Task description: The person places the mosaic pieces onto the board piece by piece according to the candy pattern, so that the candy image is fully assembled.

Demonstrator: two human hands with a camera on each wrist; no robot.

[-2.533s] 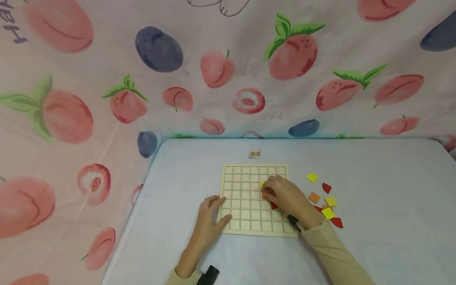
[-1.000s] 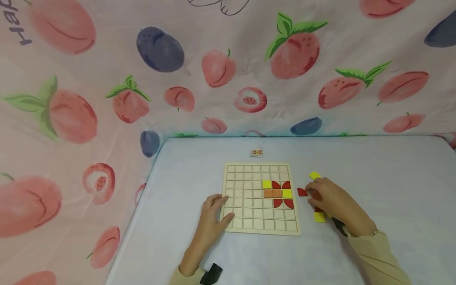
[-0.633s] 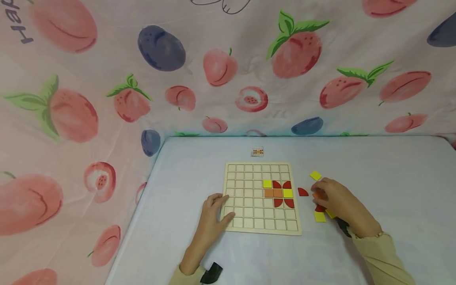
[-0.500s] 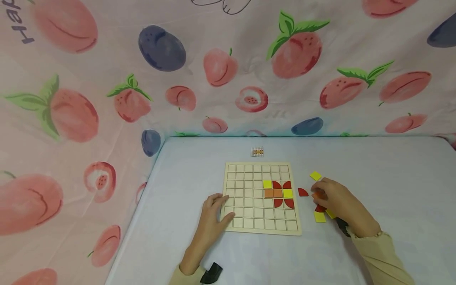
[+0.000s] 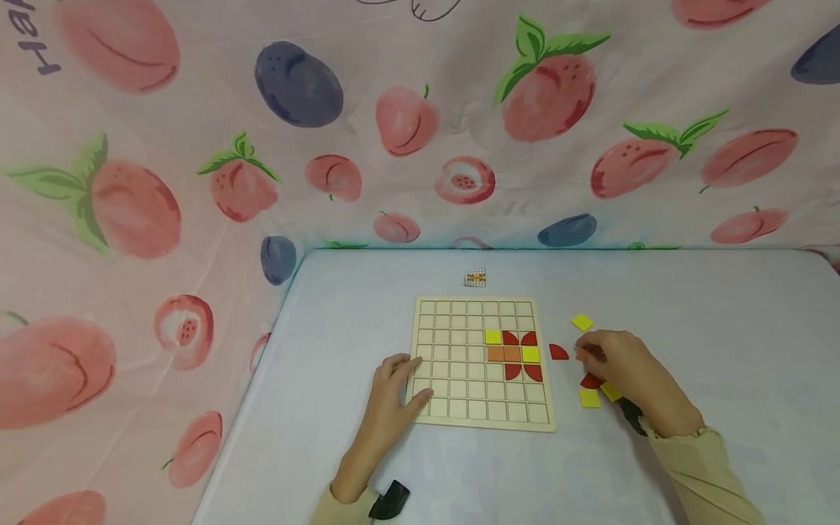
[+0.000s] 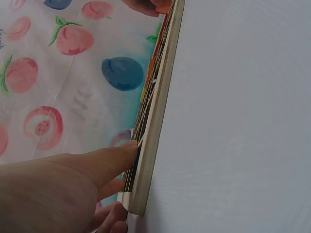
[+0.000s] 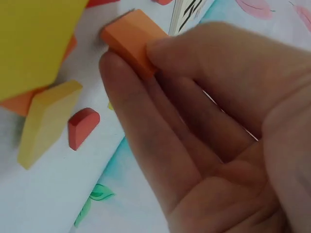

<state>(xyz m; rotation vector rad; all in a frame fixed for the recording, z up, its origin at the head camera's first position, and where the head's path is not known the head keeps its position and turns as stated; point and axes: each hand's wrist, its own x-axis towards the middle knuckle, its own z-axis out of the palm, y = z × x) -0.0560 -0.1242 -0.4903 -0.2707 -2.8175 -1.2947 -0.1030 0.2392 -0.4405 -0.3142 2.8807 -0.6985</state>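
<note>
Between thumb and fingertips, my right hand pinches an orange square tile, just beyond the board's right side. My left hand rests at the left edge of the pale wooden grid board, thumb on its frame and fingers farther along that side. Set into the right half of the grid are yellow squares, orange squares and red quarter-round pieces. Loose near the right hand lie a red quarter-round, another red piece and a yellow square.
A small printed grid card lies behind the board. Another yellow square sits beyond the right hand. The white table meets a fruit-patterned cloth at the back and left.
My right hand has left the board for the loose pieces at right and now pinches an orange tile there. My left hand has stayed at the board's edge.
</note>
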